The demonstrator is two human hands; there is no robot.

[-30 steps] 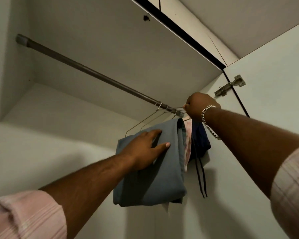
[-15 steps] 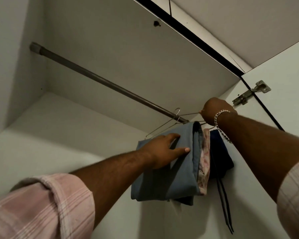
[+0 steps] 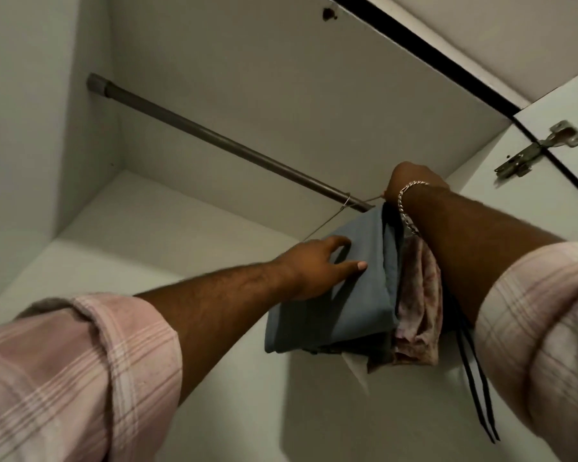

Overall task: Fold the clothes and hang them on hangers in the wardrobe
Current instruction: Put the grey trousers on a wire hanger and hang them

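A folded grey-blue garment (image 3: 354, 295) hangs on a wire hanger (image 3: 331, 218) hooked over the dark wardrobe rod (image 3: 214, 138), near its right end. My left hand (image 3: 314, 268) lies flat against the garment's left face, fingers spread. My right hand (image 3: 411, 181) is raised beside the rod's right end and grips the hanger's wire there; its fingers are hidden behind the fist. Behind the grey-blue piece hang a pink floral cloth (image 3: 417, 305) and a dark garment with long black cords (image 3: 474, 371), mostly hidden by my right forearm.
The wardrobe's white back wall (image 3: 147, 261) and top panel (image 3: 264, 78) enclose the rod. The left stretch of the rod carries nothing. A metal door hinge (image 3: 541, 148) sits at the upper right on the open door (image 3: 574, 105).
The view has swung left and upward, so the clothes sit further right. My left hand stays on the grey-blue garment and my right hand stays at the hanger wire by the rod's end.
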